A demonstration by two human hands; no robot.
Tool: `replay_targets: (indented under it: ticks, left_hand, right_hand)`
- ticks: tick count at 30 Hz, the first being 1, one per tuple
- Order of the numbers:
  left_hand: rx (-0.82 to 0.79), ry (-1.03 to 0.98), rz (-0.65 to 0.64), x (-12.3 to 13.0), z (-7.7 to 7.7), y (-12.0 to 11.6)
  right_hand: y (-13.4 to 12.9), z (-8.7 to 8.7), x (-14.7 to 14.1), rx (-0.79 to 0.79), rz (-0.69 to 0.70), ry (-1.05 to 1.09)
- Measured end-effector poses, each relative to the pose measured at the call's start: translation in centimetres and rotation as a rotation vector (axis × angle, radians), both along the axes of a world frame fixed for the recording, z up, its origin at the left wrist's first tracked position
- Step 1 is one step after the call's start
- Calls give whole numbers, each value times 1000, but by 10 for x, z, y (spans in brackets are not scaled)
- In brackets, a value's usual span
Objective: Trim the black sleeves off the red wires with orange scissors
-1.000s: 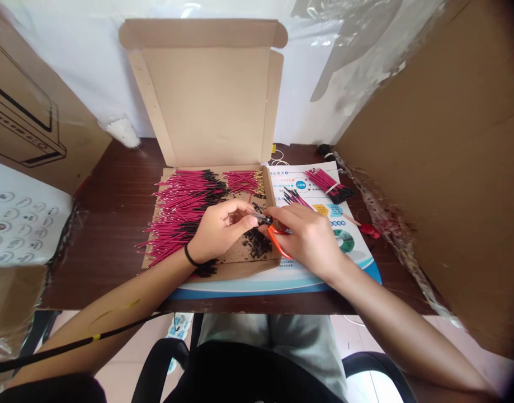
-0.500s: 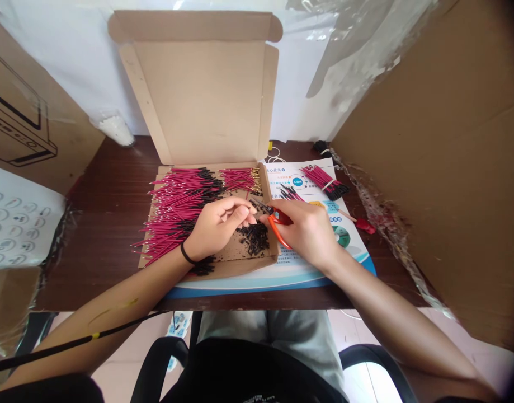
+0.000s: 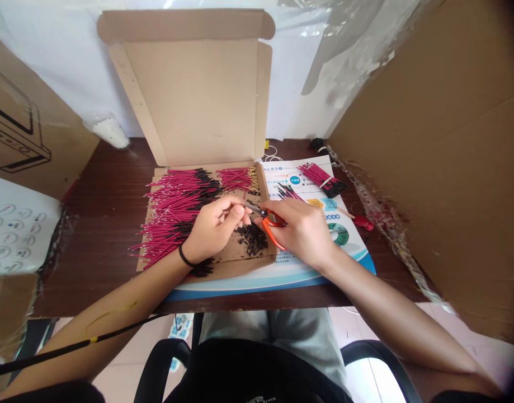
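My right hand is closed on orange-handled cutters, whose dark tips reach to the fingertips of my left hand. My left hand is pinched; what it holds is too small to make out. Both hands are above an open cardboard box. In the box's left part lies a large pile of magenta wires with black ends. A smaller group of magenta wires with gold-coloured tips lies at the back. Small black pieces are scattered on the box floor below the cutters.
The raised box lid stands behind. On a printed sheet at the right lie a banded wire bundle and some loose wires. Large cardboard borders the right side. A white bundle in plastic is at the back left.
The cutters have moved slightly left, and their tips now meet my left fingertips. The whole view has shifted a little.
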State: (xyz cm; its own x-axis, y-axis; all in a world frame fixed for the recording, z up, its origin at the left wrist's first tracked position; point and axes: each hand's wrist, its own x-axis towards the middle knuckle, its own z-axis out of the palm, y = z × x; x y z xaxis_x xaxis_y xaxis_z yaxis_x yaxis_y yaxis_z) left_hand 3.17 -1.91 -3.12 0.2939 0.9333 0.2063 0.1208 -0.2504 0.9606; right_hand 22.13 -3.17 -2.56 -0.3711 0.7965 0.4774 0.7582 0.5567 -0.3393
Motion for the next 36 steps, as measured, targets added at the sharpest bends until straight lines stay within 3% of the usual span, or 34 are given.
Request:
replay_targets:
  ticks: [16, 25, 36]
  left_hand:
    - [86, 88, 13, -2, -2, -1]
    - [72, 59, 14, -1, 0, 0]
    - [62, 10, 31, -1, -2, 0]
  right_hand:
    - [2, -2, 2, -1, 38, -37]
    - [2, 2, 1, 24, -61, 43]
    - [-2, 3, -3, -67, 29, 64]
